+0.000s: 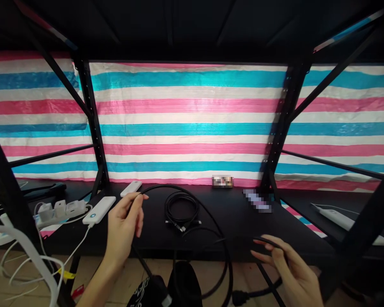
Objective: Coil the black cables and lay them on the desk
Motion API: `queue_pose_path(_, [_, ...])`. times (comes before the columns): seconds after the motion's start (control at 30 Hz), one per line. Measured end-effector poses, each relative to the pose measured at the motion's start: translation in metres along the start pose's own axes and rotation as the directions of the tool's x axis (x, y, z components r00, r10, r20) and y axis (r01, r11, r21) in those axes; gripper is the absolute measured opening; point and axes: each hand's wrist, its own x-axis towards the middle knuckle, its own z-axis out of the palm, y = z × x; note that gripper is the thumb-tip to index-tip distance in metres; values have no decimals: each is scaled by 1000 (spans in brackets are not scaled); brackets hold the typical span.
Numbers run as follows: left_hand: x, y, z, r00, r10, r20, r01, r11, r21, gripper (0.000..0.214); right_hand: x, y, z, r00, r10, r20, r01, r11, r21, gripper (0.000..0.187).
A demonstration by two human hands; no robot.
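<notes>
A long black cable (192,193) loops between my two hands in front of the shelf edge. My left hand (123,224) pinches it between thumb and fingertips, above the shelf. Lower on the right, my right hand (292,266) has its fingers curled round another stretch of the same cable. One dark plug with a pale tip (165,297) hangs near my legs, and a second black plug (240,297) dangles left of my right hand. Behind the loop, a coiled thin black cable (181,209) with several metal-tipped connectors lies on the shelf.
On the black shelf (211,200) lie two white power banks (99,209) at left, a small box (222,181) and a blurred packet (257,201). White chargers (61,209) and tangled white cables (28,251) crowd the left. Black posts (283,123) frame both sides.
</notes>
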Motion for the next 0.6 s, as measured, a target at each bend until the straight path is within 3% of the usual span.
queue_pose_path(0.1, [-3, 8, 13, 998, 24, 50, -24, 1000, -11, 24, -2, 3, 7, 983, -83, 164, 88, 996, -23, 23])
queue_pose_path(0.27, [-2, 20, 26, 996, 41, 82, -38, 998, -46, 26, -10, 0, 22, 956, -141, 257, 148, 989, -8, 16])
queue_pose_path(0.47, [-14, 21, 40, 998, 11, 65, 0, 986, -168, 27, -23, -17, 46, 927, -33, 374, 13, 998, 57, 27])
queue_pose_path(0.6, [-25, 13, 45, 989, -30, 145, 46, 993, -110, 28, -32, -21, 65, 897, -2, 441, -74, 985, 153, 32])
